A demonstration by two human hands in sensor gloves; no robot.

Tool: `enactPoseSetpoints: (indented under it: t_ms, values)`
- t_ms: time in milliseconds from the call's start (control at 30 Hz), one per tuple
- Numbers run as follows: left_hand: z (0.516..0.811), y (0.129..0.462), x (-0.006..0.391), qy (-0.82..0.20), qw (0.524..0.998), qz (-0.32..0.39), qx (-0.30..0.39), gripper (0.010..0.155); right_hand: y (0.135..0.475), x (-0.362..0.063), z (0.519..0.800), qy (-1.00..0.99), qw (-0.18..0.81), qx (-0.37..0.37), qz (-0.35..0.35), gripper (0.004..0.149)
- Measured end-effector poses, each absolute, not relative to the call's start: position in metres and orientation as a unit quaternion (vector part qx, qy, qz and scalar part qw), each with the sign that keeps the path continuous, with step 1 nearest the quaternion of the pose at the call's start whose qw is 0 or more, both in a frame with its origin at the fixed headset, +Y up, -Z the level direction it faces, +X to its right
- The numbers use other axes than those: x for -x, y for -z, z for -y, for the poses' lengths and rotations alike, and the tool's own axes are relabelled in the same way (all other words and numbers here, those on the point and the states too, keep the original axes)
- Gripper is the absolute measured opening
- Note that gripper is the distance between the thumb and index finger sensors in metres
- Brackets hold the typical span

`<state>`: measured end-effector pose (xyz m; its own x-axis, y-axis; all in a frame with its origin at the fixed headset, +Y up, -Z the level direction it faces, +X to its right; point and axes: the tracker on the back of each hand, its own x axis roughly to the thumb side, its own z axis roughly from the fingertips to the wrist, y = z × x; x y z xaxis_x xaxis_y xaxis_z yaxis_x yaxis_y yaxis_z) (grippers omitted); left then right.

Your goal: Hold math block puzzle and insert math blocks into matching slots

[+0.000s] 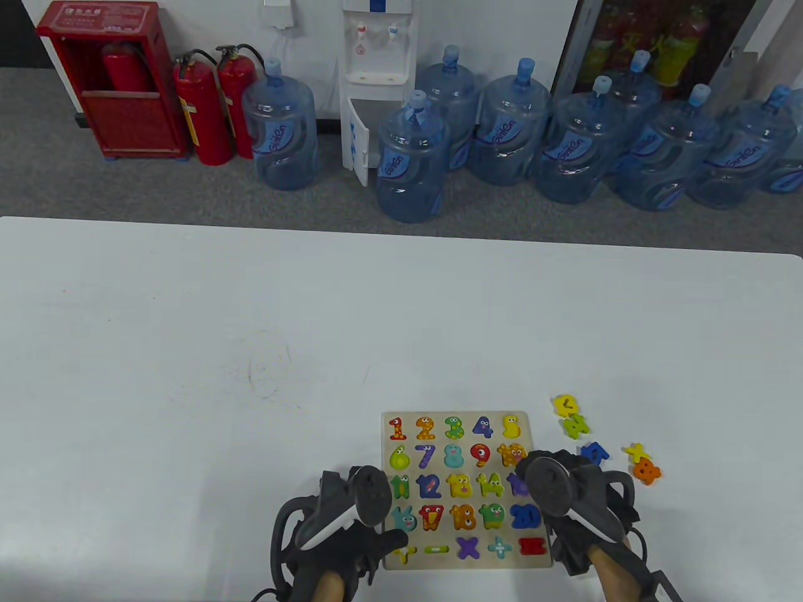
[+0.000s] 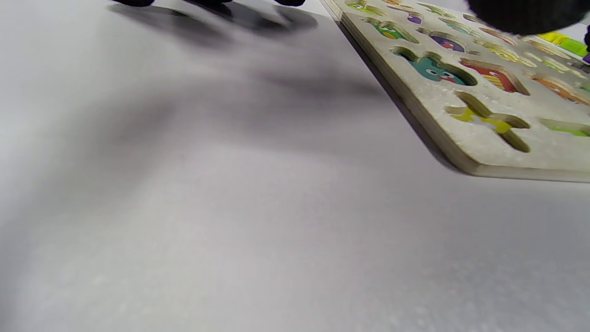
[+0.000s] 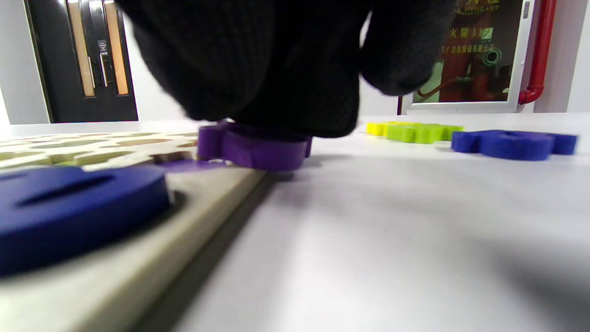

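Note:
The wooden puzzle board [image 1: 539, 439] lies near the table's front edge with most number blocks seated in it. My left hand [image 1: 351, 527] sits at the board's lower-left corner, its thumb [image 1: 394, 539] resting on the board edge and its fingers on the table beside it. In the left wrist view the board corner [image 2: 465, 147] shows an unfilled yellow slot [image 2: 488, 123]. My right hand [image 1: 564, 495] covers the board's right edge. In the right wrist view its fingers [image 3: 276, 92] press on a purple block [image 3: 253, 150] that sits proud over a slot at the board's edge [image 3: 216, 184].
Loose blocks lie on the table right of the board: yellow [image 1: 566, 404], green [image 1: 577, 425], blue [image 1: 595, 451], a yellow cross [image 1: 635, 450] and orange [image 1: 646, 470]. A dark blue block [image 3: 69, 207] sits seated in the board. Water bottles stand on the floor beyond the table.

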<state>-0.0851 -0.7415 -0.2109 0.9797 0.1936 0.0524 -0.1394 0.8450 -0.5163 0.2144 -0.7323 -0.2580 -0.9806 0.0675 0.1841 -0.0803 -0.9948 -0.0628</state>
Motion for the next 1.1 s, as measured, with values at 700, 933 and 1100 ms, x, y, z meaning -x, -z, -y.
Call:
enactPoseSetpoints:
  t_ms: [700, 933, 1100]
  values:
    - [0.742, 0.211, 0.085, -0.089, 0.958, 0.051, 0.268, 0.089, 0.249, -0.193, 0.732, -0.988, 0.019, -0.154, 0.027, 0.042]
    - [0.742, 0.211, 0.085, -0.089, 0.958, 0.052, 0.269, 0.089, 0.25, -0.192, 0.729, -0.988, 0.008, -0.142, 0.053, 0.046]
    - [0.742, 0.211, 0.085, -0.09, 0.957, 0.052, 0.269, 0.089, 0.253, -0.202, 0.732, -0.992, -0.014, -0.115, 0.044, 0.05]
